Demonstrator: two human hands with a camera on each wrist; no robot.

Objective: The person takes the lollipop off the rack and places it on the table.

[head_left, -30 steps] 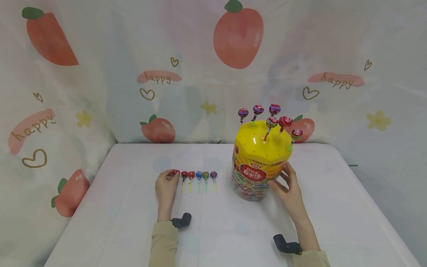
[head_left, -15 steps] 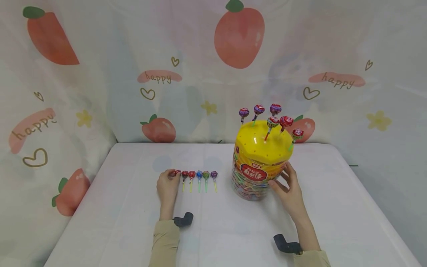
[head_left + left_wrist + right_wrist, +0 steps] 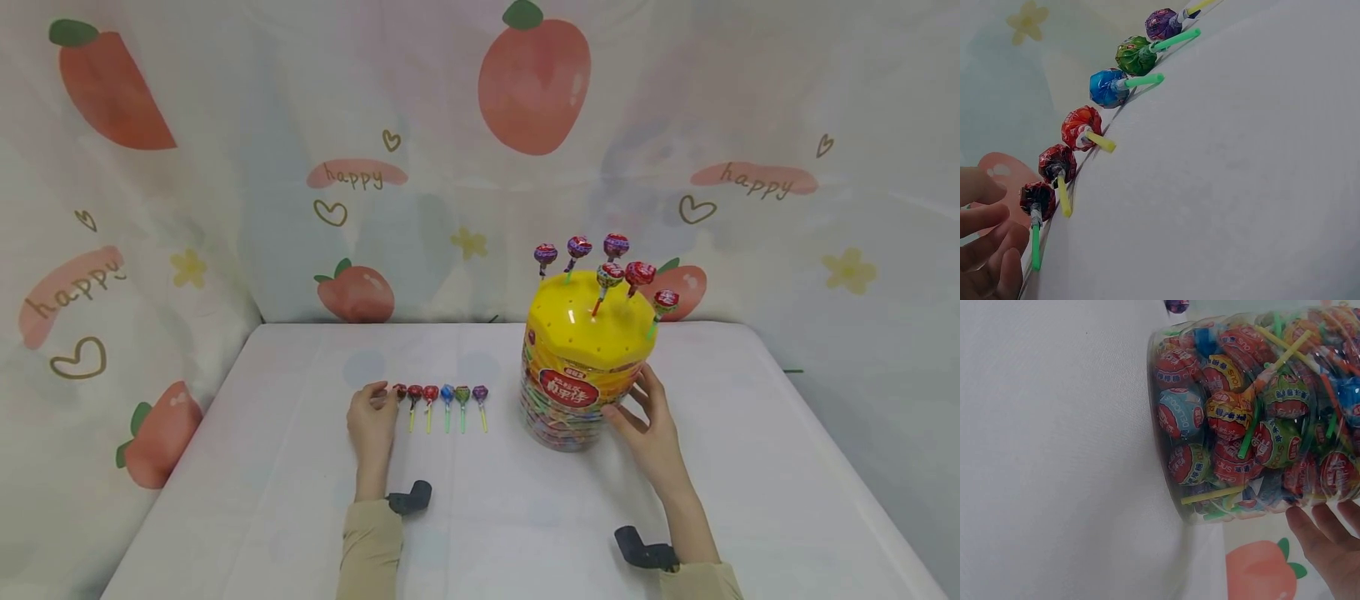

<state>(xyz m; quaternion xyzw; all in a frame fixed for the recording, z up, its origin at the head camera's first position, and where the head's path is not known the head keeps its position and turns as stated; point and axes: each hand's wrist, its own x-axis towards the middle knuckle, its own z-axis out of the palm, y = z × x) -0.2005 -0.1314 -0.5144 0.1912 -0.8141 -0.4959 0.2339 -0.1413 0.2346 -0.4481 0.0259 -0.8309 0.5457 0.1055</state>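
Our left hand point(image 3: 371, 423) lay loosely bent, apparently holding nothing, just beside the leftmost lollipop point(image 3: 1037, 201) in a row on the table point(image 3: 495, 508), likely spaced to keep them separate; our right hand point(image 3: 654, 429) gripped the candy jar point(image 3: 567, 387) from the right, presumably steadying it. The sticks point(image 3: 447, 419) pointed toward us, long axes near-parallel; the jar's ran upright.

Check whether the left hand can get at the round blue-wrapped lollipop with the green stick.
Likely yes: nothing covers the round blue-wrapped lollipop, though three red-wrapped lollipops lie between it and the left hand.
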